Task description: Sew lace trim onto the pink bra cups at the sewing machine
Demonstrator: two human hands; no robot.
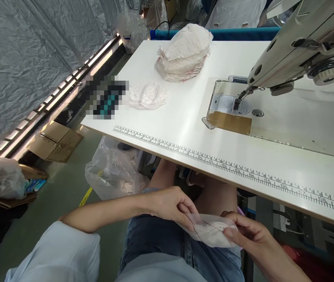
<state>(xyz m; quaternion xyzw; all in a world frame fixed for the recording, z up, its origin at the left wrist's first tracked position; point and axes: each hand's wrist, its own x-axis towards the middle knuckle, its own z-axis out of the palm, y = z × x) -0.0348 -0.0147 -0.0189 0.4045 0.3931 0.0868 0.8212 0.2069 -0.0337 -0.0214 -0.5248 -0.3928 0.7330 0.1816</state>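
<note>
In the head view, the left hand (174,209) pinches one end of a white lace piece (212,234) with a sheer layer, and the right hand (247,233) grips its other end between thumb and fingers. The piece is held over the lap, off the tabletop (184,117) and below its near edge, well apart from the sewing machine (290,51) on the tabletop's right side. A thin dark line, perhaps thread, crosses it.

A stack of white pieces (184,51) with reddish loose threads sits by the far edge; a lace cup (149,96) lies toward the left edge, beside a pixelated item (109,100).

As I judge it, this one piece is mid-handling, with both ends gripped. Whether its stitching is complete I cannot tell, nor whether the stack is finished or waiting.
</note>
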